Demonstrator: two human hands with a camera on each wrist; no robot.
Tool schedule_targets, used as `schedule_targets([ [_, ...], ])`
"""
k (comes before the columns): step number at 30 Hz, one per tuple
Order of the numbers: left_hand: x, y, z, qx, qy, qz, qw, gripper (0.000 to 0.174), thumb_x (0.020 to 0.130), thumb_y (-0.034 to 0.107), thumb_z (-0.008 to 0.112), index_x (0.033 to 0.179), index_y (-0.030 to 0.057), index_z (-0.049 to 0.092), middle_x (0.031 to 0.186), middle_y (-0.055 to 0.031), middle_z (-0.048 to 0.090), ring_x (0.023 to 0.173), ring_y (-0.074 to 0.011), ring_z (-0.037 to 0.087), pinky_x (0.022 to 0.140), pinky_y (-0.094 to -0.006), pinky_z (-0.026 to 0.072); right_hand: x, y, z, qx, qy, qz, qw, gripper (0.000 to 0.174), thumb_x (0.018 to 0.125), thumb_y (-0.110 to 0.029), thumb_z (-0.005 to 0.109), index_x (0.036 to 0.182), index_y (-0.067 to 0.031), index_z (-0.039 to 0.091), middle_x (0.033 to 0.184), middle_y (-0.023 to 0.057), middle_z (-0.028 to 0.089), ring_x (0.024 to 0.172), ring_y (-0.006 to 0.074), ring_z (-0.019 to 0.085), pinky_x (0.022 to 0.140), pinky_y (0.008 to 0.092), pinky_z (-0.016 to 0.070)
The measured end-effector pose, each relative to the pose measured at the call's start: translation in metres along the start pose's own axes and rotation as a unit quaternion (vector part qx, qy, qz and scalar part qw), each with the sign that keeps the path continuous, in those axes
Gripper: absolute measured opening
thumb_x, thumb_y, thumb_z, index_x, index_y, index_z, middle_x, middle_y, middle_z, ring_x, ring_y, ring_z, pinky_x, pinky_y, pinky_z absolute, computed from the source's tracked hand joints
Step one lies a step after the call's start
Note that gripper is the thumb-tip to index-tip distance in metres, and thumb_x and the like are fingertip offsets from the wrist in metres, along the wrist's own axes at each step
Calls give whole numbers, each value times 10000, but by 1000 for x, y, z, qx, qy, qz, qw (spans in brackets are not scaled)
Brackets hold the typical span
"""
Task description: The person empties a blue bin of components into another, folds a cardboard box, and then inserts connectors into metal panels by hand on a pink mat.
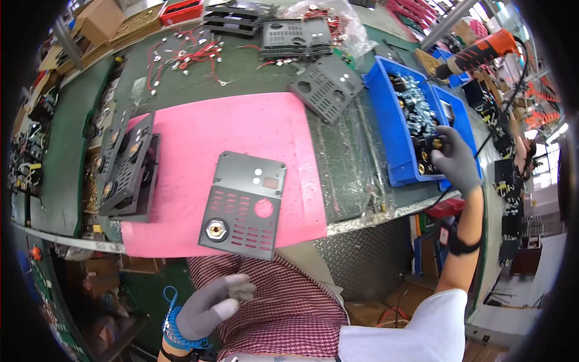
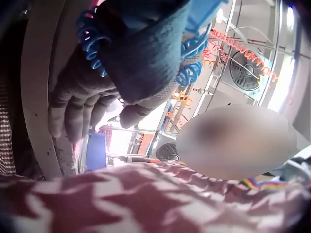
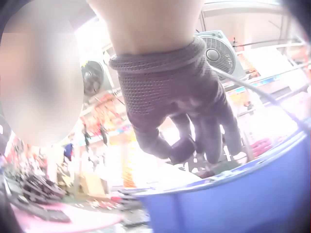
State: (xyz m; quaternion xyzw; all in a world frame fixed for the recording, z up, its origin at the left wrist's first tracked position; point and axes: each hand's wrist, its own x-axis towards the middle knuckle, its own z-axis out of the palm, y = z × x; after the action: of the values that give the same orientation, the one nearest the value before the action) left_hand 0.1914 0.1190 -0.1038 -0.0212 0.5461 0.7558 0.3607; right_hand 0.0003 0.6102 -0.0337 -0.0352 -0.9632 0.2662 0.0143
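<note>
My gloved right hand [image 1: 456,163] reaches into a long blue bin [image 1: 386,130], fingers and thumb curved about a black-and-brass fitting [image 1: 437,144]; I cannot tell whether they grip it. In the right wrist view the bent fingers [image 3: 212,138] hang at the blue bin's rim [image 3: 194,187]. Over the lap, my gloved left hand [image 1: 212,306] holds nothing, its fingers relaxed. The left wrist view has those fingers [image 2: 73,119] extended. Before me a dark grey slotted metal panel [image 1: 244,187] lies on a pink mat [image 1: 181,139], with a brass hex fitting [image 1: 216,230] in its lower left corner.
Similar panels [image 1: 129,163] stand stacked at the mat's left edge. More panels [image 1: 295,37] and a loose slotted panel [image 1: 329,87] lie at the back. Red wires [image 1: 202,55] are scattered behind the mat. An orange-and-black power tool [image 1: 482,53] hangs above the bins at right.
</note>
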Motion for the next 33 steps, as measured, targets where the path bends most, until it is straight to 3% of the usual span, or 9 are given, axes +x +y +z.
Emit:
schedule_targets([
  [2,2,7,7,-39,-7,16,999,495,931,91,544,1384,-55,408,1273,-204,554,1095,-260,600,975,-382,455,-28,-53,18,69,99,-106,987,451,797,31,559,1241,-2,491,1088,133,597,927,150,624,772,274,518],
  [6,29,41,30,184,-65,161,968,344,826,17,680,1168,29,651,1200,-213,567,958,-287,653,823,-325,536,-79,-140,74,272,-155,-219,924,457,788,32,620,1221,-18,482,1077,83,561,970,145,608,805,275,507],
  [8,45,45,43,432,114,348,824,371,791,25,724,1155,60,659,1152,-197,572,964,-301,649,819,-332,542,-94,-163,113,392,-283,-194,853,501,808,13,647,1266,-23,448,1126,88,555,975,151,609,837,281,501],
  [12,55,33,40,490,226,372,756,387,757,62,773,1130,83,670,1131,-187,572,970,-304,646,822,-341,547,-108,-184,151,490,-396,-98,771,568,876,-2,598,1389,7,354,1219,110,553,1114,159,571,954,294,451],
  [14,51,29,35,436,308,380,755,379,743,109,798,1098,63,671,1128,-189,569,974,-315,642,838,-345,547,-112,-187,152,576,-411,-35,706,585,889,11,570,1419,21,322,1236,116,561,1159,160,543,994,296,418],
  [16,49,22,27,396,312,386,773,381,740,125,809,1090,56,672,1164,-198,573,997,-309,640,869,-341,534,-113,-192,156,534,-391,-31,749,503,866,10,618,1345,5,460,1194,128,603,1106,190,592,942,303,464],
  [19,49,21,34,-48,240,290,925,374,792,141,778,1113,-10,659,1234,-189,588,1130,-249,591,948,-369,492,-115,-198,172,335,-132,-277,891,324,767,-47,759,1079,-54,670,1065,123,659,927,259,663,767,327,535],
  [26,38,13,7,-362,1,112,925,374,932,228,596,1192,-30,520,1182,-140,595,1088,-225,592,951,-376,481,-109,-206,170,244,-115,-543,795,336,713,-2,636,1036,-93,645,1176,90,611,925,258,597,845,420,469],
  [33,47,-2,16,-281,92,31,955,439,899,376,661,1145,39,525,1045,-21,583,912,-93,567,796,-232,491,-128,-208,190,318,-202,-556,741,271,777,-49,586,1041,-68,647,1145,90,647,1087,267,610,967,429,410],
])
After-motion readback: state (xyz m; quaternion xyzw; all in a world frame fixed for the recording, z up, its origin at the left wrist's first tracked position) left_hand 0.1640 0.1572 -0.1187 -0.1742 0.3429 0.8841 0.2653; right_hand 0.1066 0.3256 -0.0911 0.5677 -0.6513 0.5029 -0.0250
